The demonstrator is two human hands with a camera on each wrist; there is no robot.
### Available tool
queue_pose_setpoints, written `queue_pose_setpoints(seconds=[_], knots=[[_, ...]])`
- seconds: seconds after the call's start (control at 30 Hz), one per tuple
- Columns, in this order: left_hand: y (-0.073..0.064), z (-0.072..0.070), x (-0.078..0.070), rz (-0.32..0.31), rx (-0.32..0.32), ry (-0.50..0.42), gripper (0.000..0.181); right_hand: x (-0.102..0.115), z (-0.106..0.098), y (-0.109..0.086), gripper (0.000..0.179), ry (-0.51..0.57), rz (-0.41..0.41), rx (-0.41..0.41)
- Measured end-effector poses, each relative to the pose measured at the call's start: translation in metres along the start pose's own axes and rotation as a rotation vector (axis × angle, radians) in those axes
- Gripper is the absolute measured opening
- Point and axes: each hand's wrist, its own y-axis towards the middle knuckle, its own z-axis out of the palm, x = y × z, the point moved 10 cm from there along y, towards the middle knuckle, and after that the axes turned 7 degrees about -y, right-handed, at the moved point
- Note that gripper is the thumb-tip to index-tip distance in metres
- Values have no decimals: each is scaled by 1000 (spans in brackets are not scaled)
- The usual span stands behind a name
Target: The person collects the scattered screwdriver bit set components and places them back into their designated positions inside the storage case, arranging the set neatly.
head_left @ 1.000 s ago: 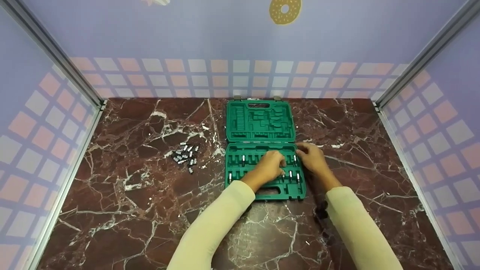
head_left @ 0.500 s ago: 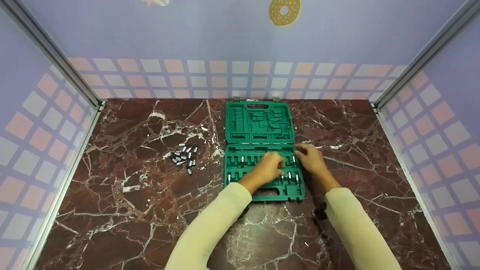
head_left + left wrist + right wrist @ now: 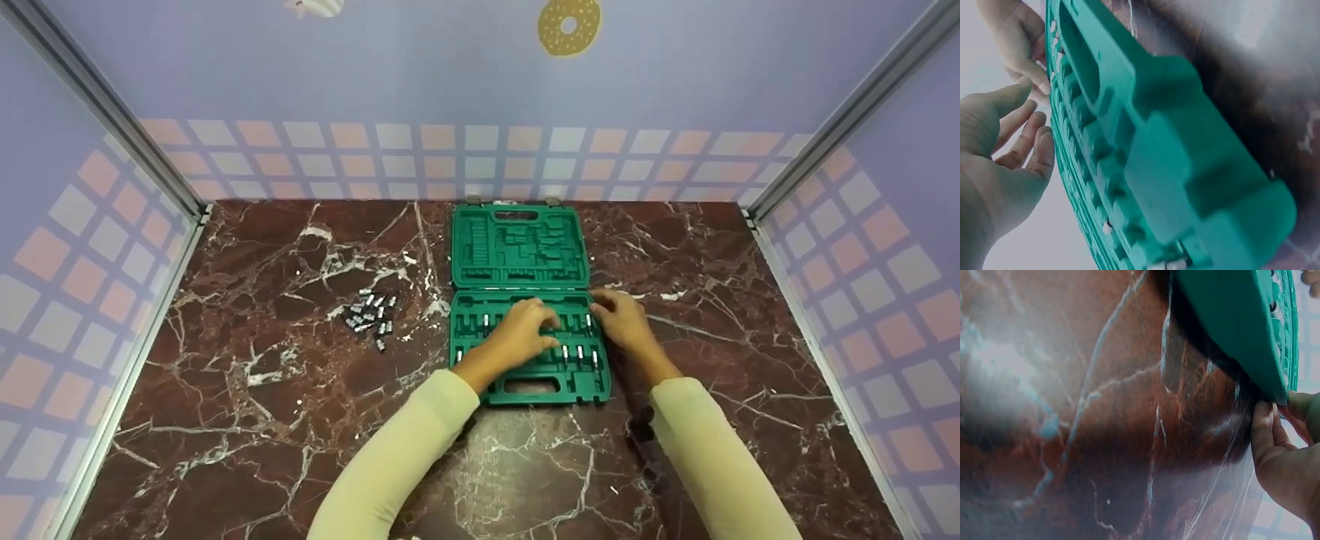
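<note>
A green plastic socket case lies unfolded on the marbled table, its moulded lid flat toward the back wall. Several small silver-and-black bit sockets stand in the near half's slots, among them one socket at the upper right and one socket in the lower row. Over the middle of that half is my left hand, thumb and fingers apart; the left wrist view shows nothing between them. My right hand pinches the case's right edge near the hinge, thumb and fingers on either side of it.
A loose pile of similar sockets lies on the table left of the case. Patterned walls enclose the table at the back and both sides.
My left hand has drawn back slightly left from the lower-row socket, and its fingers have spread, uncovering that socket in its slot. My right hand has stayed at the case edge.
</note>
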Motion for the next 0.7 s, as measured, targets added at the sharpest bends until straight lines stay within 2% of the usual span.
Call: queue_pose_setpoints(seconds=[0.3,0.43,0.7], knots=[[-16,-25,10,5,-54,-111,28,2,1,1,32,-22,-14,5],[-25,-37,18,0,-94,-124,28,2,1,1,32,-41,-32,-4],[-41,-57,27,34,-153,-128,28,2,-3,1,31,-44,-32,-17]])
